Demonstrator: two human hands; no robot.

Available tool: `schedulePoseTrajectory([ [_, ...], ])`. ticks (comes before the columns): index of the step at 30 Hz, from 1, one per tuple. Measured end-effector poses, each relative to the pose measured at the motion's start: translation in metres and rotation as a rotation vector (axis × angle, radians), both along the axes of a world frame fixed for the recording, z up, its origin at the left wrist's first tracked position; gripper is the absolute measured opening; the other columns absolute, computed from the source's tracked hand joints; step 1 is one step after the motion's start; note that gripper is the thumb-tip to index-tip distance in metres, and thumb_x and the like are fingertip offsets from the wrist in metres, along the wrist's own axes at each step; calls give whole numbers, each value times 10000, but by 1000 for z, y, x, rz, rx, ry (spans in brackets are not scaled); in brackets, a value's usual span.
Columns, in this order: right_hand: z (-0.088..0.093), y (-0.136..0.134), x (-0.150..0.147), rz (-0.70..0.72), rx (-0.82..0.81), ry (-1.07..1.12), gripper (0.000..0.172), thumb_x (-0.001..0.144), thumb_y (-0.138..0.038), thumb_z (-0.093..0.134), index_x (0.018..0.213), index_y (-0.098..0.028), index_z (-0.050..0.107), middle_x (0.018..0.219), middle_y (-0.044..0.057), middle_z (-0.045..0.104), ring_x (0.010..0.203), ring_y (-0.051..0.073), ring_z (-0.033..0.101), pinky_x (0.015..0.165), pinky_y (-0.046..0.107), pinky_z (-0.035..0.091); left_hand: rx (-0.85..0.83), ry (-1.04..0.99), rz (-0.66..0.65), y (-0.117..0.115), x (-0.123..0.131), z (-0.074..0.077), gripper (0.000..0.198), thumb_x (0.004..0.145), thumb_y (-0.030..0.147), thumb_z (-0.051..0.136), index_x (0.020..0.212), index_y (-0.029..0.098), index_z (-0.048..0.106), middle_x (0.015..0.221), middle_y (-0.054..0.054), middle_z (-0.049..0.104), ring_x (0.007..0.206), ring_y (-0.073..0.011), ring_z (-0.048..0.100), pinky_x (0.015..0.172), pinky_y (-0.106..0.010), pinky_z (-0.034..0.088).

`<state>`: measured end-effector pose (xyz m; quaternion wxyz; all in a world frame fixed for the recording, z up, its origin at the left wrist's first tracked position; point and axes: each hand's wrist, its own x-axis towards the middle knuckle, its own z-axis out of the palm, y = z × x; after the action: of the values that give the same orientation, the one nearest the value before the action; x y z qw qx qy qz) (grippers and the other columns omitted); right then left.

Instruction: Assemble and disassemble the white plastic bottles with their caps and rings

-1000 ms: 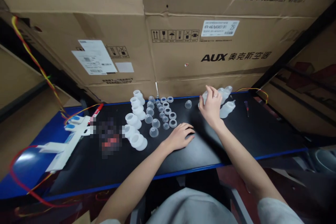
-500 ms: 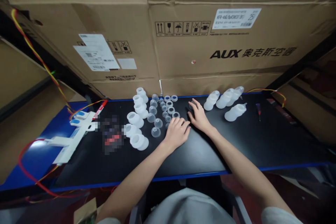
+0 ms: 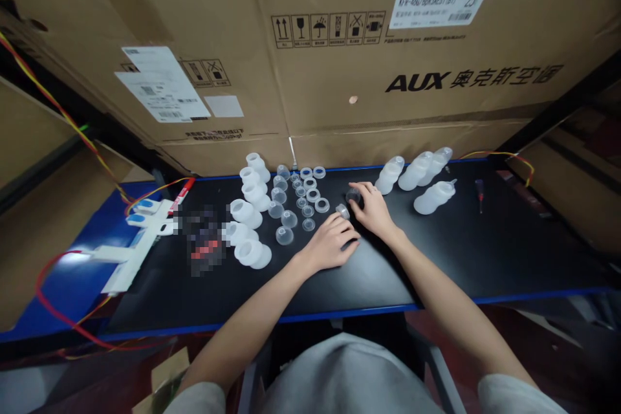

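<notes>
My left hand (image 3: 334,242) is low over the black table, its fingers curled with a small translucent ring (image 3: 342,211) at the fingertips. Close to it, my right hand (image 3: 376,212) has thumb and fingers round a clear round cap (image 3: 353,195) resting near the table top. Left of my hands lie several white rings (image 3: 321,205) and small clear discs (image 3: 308,224). Beyond those is a column of clear domed pieces (image 3: 284,235). Open-necked, frosted bottle bodies (image 3: 252,253) stand or lean further left. Frosted bottles with tops (image 3: 433,198) lie to the right.
A large cardboard box (image 3: 320,110) forms the back wall. On the left are a white power strip (image 3: 133,252), a red marker (image 3: 182,195), cables and a blurred patch. A small screwdriver (image 3: 480,196) lies at the right. The table's blue edge (image 3: 349,312) runs in front of me.
My left hand has moved right, away from the small discs, and a translucent ring now shows at its fingertips. My right hand's fingers have closed round the clear cap. The view has tilted slightly.
</notes>
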<state>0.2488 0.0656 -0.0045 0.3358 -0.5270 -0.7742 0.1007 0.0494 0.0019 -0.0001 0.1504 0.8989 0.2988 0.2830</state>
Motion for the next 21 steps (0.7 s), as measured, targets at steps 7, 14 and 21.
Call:
schedulePoseTrajectory([
  [7, 1, -1, 2, -24, 36, 58, 395, 1011, -263, 577, 1397, -216, 648, 1380, 161, 640, 1268, 354, 644, 1117, 554, 530, 15, -70, 84, 6, -7, 6, 230, 1060, 264, 579, 1031, 255, 807, 976, -68, 761, 1010, -238, 697, 1166, -521, 504],
  [14, 4, -8, -2, 26, 97, 52, 319, 1044, -277, 574, 1342, -264, 689, 1428, 148, 629, 1342, 361, 595, 1153, 608, 493, 49, -90, 23, 4, -6, 3, 186, 1047, 234, 604, 1026, 246, 789, 937, -41, 779, 928, -203, 728, 1169, -486, 514],
  [21, 9, -14, -6, 85, 113, 60, 263, 1047, -264, 581, 1249, -287, 747, 1411, 129, 654, 1343, 351, 585, 1150, 616, 494, 46, -98, -3, 3, -5, 1, 178, 1039, 221, 613, 1006, 250, 786, 939, -26, 790, 921, -194, 739, 1193, -487, 506],
])
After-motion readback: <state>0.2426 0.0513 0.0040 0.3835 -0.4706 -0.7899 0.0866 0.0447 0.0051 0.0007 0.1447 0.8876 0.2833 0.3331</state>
